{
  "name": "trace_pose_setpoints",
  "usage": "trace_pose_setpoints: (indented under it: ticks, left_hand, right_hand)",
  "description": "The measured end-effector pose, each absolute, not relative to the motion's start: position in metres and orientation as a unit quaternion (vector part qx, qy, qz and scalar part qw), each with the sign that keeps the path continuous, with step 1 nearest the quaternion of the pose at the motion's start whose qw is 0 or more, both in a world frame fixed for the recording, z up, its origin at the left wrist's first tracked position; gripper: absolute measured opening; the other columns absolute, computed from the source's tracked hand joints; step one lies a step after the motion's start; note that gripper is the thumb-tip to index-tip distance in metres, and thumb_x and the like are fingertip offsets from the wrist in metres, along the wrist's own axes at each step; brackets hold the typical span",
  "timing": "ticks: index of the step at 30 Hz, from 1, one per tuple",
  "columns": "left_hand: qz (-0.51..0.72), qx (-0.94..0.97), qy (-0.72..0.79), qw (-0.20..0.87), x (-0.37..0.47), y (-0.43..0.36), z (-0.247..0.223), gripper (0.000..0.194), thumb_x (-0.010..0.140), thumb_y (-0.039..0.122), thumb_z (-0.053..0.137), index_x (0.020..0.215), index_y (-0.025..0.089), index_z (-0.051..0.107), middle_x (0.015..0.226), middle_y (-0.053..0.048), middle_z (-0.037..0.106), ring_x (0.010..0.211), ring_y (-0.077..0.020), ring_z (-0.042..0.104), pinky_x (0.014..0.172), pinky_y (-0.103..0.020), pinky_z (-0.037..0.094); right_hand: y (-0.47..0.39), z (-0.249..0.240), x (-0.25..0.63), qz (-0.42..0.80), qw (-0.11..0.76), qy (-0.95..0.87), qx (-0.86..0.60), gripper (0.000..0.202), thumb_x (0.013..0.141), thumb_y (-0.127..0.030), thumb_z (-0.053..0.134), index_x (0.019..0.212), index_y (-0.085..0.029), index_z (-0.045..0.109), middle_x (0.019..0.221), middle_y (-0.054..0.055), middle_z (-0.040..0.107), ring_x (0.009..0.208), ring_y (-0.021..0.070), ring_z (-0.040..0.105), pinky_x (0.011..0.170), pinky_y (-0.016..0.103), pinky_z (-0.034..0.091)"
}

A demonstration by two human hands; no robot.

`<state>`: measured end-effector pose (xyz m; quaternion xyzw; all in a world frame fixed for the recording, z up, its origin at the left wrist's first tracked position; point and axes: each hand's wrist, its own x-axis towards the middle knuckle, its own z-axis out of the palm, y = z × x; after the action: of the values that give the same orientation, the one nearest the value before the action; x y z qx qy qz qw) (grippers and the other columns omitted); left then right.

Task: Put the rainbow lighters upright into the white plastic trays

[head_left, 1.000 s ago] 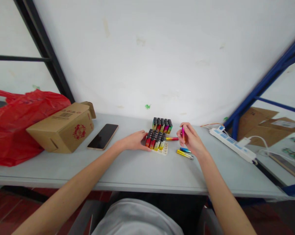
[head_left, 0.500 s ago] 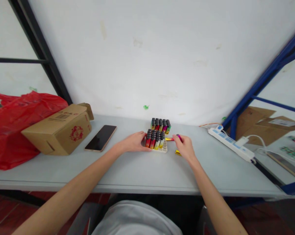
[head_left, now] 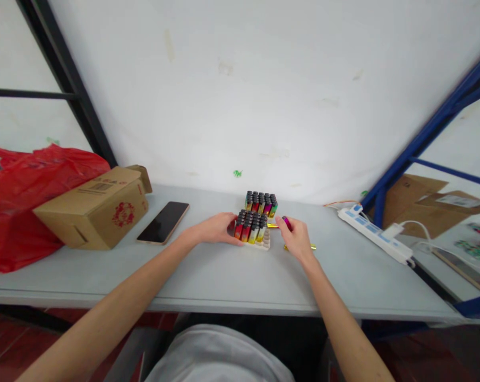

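A white tray (head_left: 266, 243) holds several upright lighters (head_left: 253, 232) with black tops and red, yellow and white bodies; its right side shows bare slots. My left hand (head_left: 221, 228) grips the left side of this tray. Just right of the tray, my right hand (head_left: 294, 236) has its fingers closed on a purple lighter (head_left: 287, 223). A gold lighter (head_left: 272, 226) lies between the tray and my right fingers. Another gold lighter (head_left: 313, 247) shows partly beneath my right hand. Behind the tray stands a second group of lighters (head_left: 267, 203) in mixed colours.
On the grey table (head_left: 224, 273), a black-screened phone (head_left: 164, 223) lies left of my left hand. Farther left are a cardboard box (head_left: 100, 209) and a red plastic bag (head_left: 20, 207). A white power strip (head_left: 377, 235) with cables sits at the right, beside a blue frame (head_left: 423, 127).
My right hand has shifted slightly left with the purple lighter, and more of the gold lighter beneath it shows. My left hand stays on the tray; the view has moved a little.
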<state>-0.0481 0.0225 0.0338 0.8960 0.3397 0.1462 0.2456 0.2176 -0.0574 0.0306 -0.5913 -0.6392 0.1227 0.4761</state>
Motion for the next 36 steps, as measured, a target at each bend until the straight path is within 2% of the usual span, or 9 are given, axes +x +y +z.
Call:
trace_pose_setpoints:
  ticks: [4,13,16,22,26,28,31,34,36]
  left_hand:
    - [0.133,0.895,0.355,0.235,-0.051,0.024,0.034,0.063,0.067,0.071,0.082,0.099,0.018,0.066,0.095,-0.005,0.074,0.082,-0.0246,0.068,0.068,-0.031,0.048]
    - [0.125,0.893,0.369,0.224,-0.051,0.022,0.034,0.066,0.067,0.073,0.079,0.1,0.018,0.066,0.097,-0.006,0.074,0.085,-0.026,0.068,0.07,-0.032,0.05]
    - [0.128,0.893,0.371,0.221,-0.051,0.022,0.035,0.066,0.067,0.073,0.08,0.099,0.017,0.066,0.096,-0.007,0.073,0.083,-0.026,0.068,0.069,-0.033,0.05]
    - [0.136,0.892,0.36,0.236,-0.051,0.021,0.034,0.065,0.068,0.071,0.08,0.102,0.017,0.067,0.098,-0.007,0.074,0.085,-0.026,0.068,0.071,-0.032,0.051]
    - [0.135,0.89,0.37,0.228,-0.051,0.021,0.033,0.067,0.067,0.073,0.08,0.103,0.017,0.067,0.1,-0.008,0.075,0.087,-0.0277,0.069,0.072,-0.033,0.051]
    - [0.136,0.892,0.367,0.226,-0.051,0.022,0.033,0.067,0.067,0.073,0.08,0.102,0.018,0.067,0.101,-0.008,0.075,0.088,-0.028,0.07,0.073,-0.033,0.051]
    - [0.14,0.895,0.36,0.224,-0.051,0.023,0.033,0.068,0.067,0.073,0.08,0.103,0.017,0.067,0.102,-0.009,0.075,0.088,-0.0279,0.07,0.073,-0.033,0.051]
    - [0.135,0.893,0.358,0.237,-0.051,0.022,0.033,0.066,0.068,0.071,0.081,0.105,0.017,0.068,0.101,-0.008,0.075,0.088,-0.0273,0.07,0.073,-0.033,0.051]
    - [0.134,0.89,0.359,0.246,-0.051,0.021,0.034,0.064,0.069,0.068,0.082,0.105,0.016,0.068,0.102,-0.008,0.075,0.089,-0.0272,0.07,0.075,-0.033,0.052]
  right_hand:
    - [-0.057,0.03,0.217,0.12,0.473,-0.64,-0.594,0.056,0.093,-0.063,0.049,0.055,-0.023,0.041,0.05,-0.005,0.039,0.053,0.0117,0.035,0.055,0.029,0.025]
    - [-0.055,0.028,0.218,0.098,0.476,-0.646,-0.589,0.044,0.091,-0.05,0.048,0.058,-0.025,0.037,0.05,-0.005,0.037,0.053,0.0124,0.033,0.056,0.03,0.023]
    - [-0.056,0.029,0.218,0.1,0.464,-0.656,-0.587,0.044,0.093,-0.05,0.048,0.059,-0.025,0.037,0.051,-0.005,0.038,0.054,0.0128,0.034,0.056,0.03,0.024]
    - [-0.061,0.037,0.217,0.176,0.413,-0.707,-0.547,0.047,0.102,-0.061,0.044,0.074,-0.024,0.049,0.059,-0.004,0.052,0.058,0.0149,0.046,0.058,0.028,0.035]
    - [-0.064,0.048,0.224,0.222,0.384,-0.746,-0.496,0.048,0.105,-0.064,0.039,0.087,-0.023,0.057,0.077,0.002,0.064,0.067,0.0176,0.056,0.064,0.028,0.044]
    - [-0.067,0.055,0.227,0.171,0.36,-0.781,-0.482,0.049,0.106,-0.061,0.041,0.083,-0.022,0.059,0.082,0.004,0.064,0.073,0.0185,0.057,0.068,0.029,0.045]
    - [-0.07,0.063,0.227,0.122,0.308,-0.812,-0.48,0.05,0.108,-0.055,0.042,0.075,-0.021,0.058,0.075,0.002,0.062,0.071,0.0174,0.055,0.069,0.029,0.041]
    - [-0.073,0.065,0.225,0.185,0.277,-0.808,-0.486,0.049,0.108,-0.054,0.042,0.075,-0.021,0.06,0.068,0.0,0.065,0.064,0.0166,0.057,0.064,0.028,0.042]
    - [-0.074,0.064,0.224,0.248,0.274,-0.8,-0.473,0.048,0.106,-0.055,0.045,0.078,-0.021,0.064,0.072,0.001,0.07,0.066,0.018,0.063,0.065,0.028,0.046]
